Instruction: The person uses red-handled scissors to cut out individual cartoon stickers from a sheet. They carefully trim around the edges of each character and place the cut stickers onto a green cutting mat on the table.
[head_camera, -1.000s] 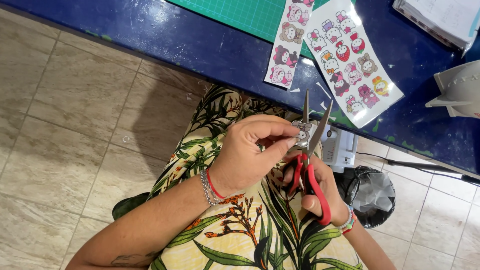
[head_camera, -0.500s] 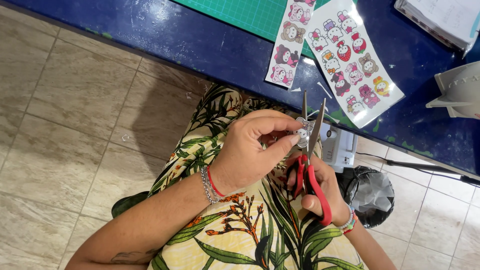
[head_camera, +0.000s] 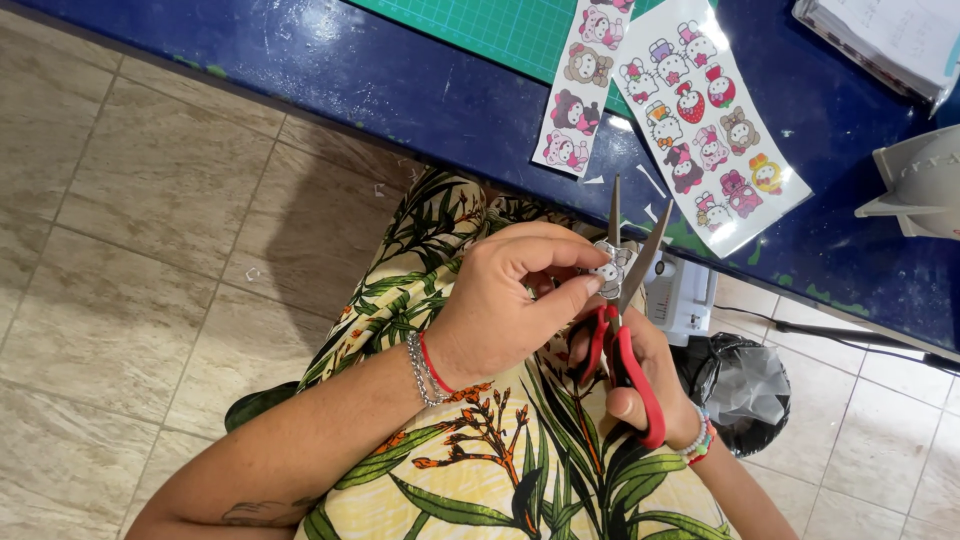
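Observation:
My left hand pinches a small cut-out sticker between thumb and fingertips, held over my lap. My right hand grips red-handled scissors, whose metal blades stand apart around the sticker and point toward the table. Both hands hover above my leaf-patterned dress. On the blue table lie a narrow sticker strip and a wider sticker sheet with small cartoon figures.
A green cutting mat lies at the table's far side. Small paper scraps lie near the table edge. A white box and a black bag-lined bin stand on the tiled floor. A paper stack sits top right.
The scissors' blades have opened slightly wider around the sticker, and my left hand has turned the sticker a little. Both hands stay in the same place.

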